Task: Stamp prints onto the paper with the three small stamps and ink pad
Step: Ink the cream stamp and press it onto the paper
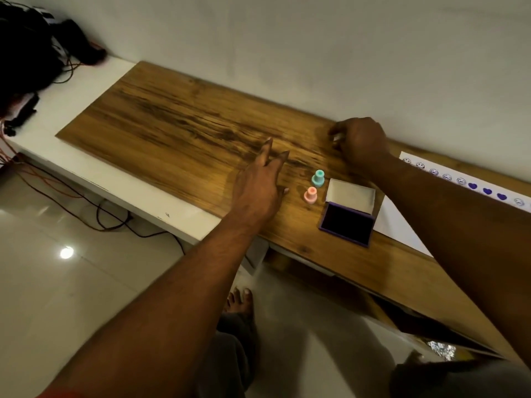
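A teal stamp [318, 178] and a pink stamp [310, 195] stand upright on the wooden tabletop [178, 124], just left of the open purple ink pad [346, 224] with its lid raised. White paper [402, 222] lies to the right, with a row of smiley and purple heart prints along its far edge. My left hand [261, 182] hovers flat with fingers spread, beside the two stamps. Near the wall, my right hand [359, 140] is curled around something small and pale; what it is I cannot tell. A third stamp is not visible.
A white bench [94, 179] sticks out under the wood on the left. Dark bags and orange and black cables [34, 53] pile up at the far left. My bare foot [240, 301] rests on the glossy tiled floor below the table edge.
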The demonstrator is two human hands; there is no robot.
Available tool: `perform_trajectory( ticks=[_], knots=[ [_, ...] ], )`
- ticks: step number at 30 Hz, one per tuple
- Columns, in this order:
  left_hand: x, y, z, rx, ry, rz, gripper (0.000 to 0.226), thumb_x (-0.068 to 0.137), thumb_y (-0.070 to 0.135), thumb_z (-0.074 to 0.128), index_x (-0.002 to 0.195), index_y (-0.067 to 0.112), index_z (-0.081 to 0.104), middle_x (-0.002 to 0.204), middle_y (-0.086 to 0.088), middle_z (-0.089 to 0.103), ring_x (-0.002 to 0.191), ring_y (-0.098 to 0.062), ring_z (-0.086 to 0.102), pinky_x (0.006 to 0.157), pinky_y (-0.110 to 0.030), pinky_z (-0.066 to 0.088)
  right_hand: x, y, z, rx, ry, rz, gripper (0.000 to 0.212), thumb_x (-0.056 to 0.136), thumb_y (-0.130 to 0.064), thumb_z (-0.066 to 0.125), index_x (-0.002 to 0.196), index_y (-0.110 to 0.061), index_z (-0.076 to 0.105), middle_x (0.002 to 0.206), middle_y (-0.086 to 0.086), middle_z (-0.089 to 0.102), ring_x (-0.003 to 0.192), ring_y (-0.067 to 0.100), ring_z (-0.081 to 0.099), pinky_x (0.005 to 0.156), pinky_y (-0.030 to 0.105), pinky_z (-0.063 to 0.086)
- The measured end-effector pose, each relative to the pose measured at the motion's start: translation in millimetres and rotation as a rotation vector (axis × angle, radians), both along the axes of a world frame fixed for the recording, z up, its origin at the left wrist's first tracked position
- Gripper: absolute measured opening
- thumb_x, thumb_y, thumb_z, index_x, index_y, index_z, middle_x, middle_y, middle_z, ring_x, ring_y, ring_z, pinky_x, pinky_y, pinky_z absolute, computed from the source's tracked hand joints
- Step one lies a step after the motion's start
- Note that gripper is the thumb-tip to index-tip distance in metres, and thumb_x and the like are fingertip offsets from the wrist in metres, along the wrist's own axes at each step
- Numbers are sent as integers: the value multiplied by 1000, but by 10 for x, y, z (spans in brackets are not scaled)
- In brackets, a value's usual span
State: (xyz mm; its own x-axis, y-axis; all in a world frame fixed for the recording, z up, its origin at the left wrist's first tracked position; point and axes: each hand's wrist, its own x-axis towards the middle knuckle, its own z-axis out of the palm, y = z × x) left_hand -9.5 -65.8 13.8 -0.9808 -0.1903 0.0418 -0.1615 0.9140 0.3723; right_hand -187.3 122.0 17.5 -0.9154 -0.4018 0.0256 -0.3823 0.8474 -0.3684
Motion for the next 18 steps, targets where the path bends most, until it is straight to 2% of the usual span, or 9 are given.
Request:
perform_trajectory(
  ticks=[2, 4, 8, 11, 14, 16, 18],
  knots=[
    [-9, 25, -17, 6, 9, -4, 79, 91, 33, 78, 159, 31, 39, 176, -1, 9, 151, -34, 37, 118, -54, 37, 0, 9, -9, 28, -1, -2, 39, 93, -8, 76, 131, -19, 72, 118, 9, 76, 102, 26, 72, 93, 35, 56],
    [-18, 42, -24, 7, 28, -5, 77, 90, 32, 78, 157, 31, 41, 175, -1, 14, 150, -33, 38, 118, -54, 38, 17, 58, 27, -23, -3, -11, 38, 92, -13, 79, 130, -18, 73, 120, 10, 75, 107, 27, 70, 94, 36, 56],
    [-20, 72, 59, 38, 146, 9, 67, 93, 31, 76, 154, 31, 48, 169, 0, 32, 148, -28, 41, 118, -50, 38, 291, 296, 220, -350, -56, -179, 42, 81, -34, 91, 118, -22, 75, 105, -1, 76, 92, 12, 69, 80, 23, 51],
    [27, 194, 249, 114, 309, -20, 56, 95, 30, 73, 148, 29, 56, 156, 0, 52, 139, -22, 52, 112, -47, 44, 753, 619, 395, -607, -232, -273, 38, 78, -33, 93, 109, -23, 74, 97, -3, 79, 86, 13, 76, 74, 26, 59],
    [133, 493, 498, 207, 428, -140, 51, 92, 35, 73, 142, 27, 63, 139, 3, 65, 122, -18, 61, 100, -42, 49, 1284, 942, 528, -810, -370, -304, 28, 79, -28, 93, 97, -17, 74, 84, 1, 81, 81, 17, 80, 66, 27, 59],
    [249, 788, 636, 198, 418, -288, 54, 87, 45, 75, 138, 28, 66, 130, 5, 70, 113, -17, 65, 96, -37, 48, 1584, 1095, 593, -858, -383, -309, 25, 79, -28, 92, 93, -17, 75, 81, 2, 81, 78, 15, 79, 66, 24, 59],
    [392, 1094, 713, 139, 373, -405, 60, 81, 56, 76, 134, 29, 68, 124, 7, 74, 109, -15, 67, 94, -32, 46, 1808, 1184, 612, -893, -368, -294, 23, 79, -29, 92, 92, -19, 76, 81, 4, 80, 77, 17, 79, 66, 26, 61]
  ],
)
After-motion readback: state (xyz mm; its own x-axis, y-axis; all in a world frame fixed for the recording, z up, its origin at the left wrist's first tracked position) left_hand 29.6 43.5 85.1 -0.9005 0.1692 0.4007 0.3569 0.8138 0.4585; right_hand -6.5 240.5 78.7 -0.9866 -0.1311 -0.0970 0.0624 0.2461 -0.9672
